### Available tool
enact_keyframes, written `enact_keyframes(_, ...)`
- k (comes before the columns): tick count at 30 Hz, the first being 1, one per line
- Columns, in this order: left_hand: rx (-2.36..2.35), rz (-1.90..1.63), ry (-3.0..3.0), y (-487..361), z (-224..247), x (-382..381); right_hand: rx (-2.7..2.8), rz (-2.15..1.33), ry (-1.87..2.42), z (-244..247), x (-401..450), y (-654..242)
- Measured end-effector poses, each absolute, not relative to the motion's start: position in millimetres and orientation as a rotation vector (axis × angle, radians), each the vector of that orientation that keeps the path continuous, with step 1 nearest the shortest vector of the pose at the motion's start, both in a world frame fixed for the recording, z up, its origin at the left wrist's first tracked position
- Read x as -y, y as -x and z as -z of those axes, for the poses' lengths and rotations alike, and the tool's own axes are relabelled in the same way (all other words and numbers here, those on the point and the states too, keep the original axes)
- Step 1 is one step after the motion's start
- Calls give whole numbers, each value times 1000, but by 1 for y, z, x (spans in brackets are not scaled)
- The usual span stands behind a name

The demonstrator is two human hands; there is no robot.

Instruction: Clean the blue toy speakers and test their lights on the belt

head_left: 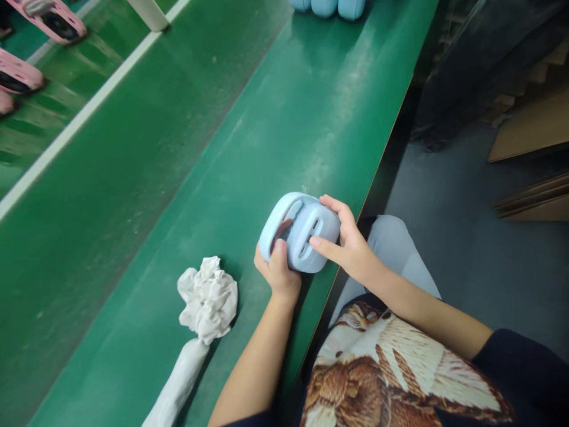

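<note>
Both hands close on a pale blue case [299, 232], held at the near edge of the green bench [178, 196]; whether it touches the bench cannot be told. The left hand [278, 271] cups it from the near side, its fingers [284, 227] curled into a recess in the case. The right hand [351, 246] grips from the far side, with the thumb [331, 204] hooked over the top edge and the index finger [317, 242] lying on the face, just beside two narrow slots [309, 237].

Left of the left hand, near but not touching it, lies a crumpled white bundle [208, 299], its twisted white tail [178, 385] running off the bottom of the view. Well beyond the grip, at the far end of the bench, stand more blue cases [324, 6]. Past a white strip [80, 118], pink items [18, 71] lie on a second green bench. Under the hands is a lap in bird-print fabric [368, 367], with a grey trouser knee [395, 255] beside it. Cardboard sheets [533, 124] stand to the right of the grip, above the grey floor [444, 178].
</note>
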State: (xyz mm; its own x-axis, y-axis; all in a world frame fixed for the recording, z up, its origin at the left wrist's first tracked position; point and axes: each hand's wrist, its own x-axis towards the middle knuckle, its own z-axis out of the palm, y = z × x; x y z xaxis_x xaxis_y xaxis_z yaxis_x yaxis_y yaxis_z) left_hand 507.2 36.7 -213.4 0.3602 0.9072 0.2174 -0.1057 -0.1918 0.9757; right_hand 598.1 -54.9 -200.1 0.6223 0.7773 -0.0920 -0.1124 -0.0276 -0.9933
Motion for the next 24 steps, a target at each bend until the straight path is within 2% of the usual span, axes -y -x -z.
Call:
enact_keyframes(13, -809, -1088, -1510, -506, 214, -34, 460, -938, 1176, 200, 53, -599)
enact_keyframes(24, -758, -1102, -1478, -507, 213, -31, 433, -857, 1280, 199, 49, -600)
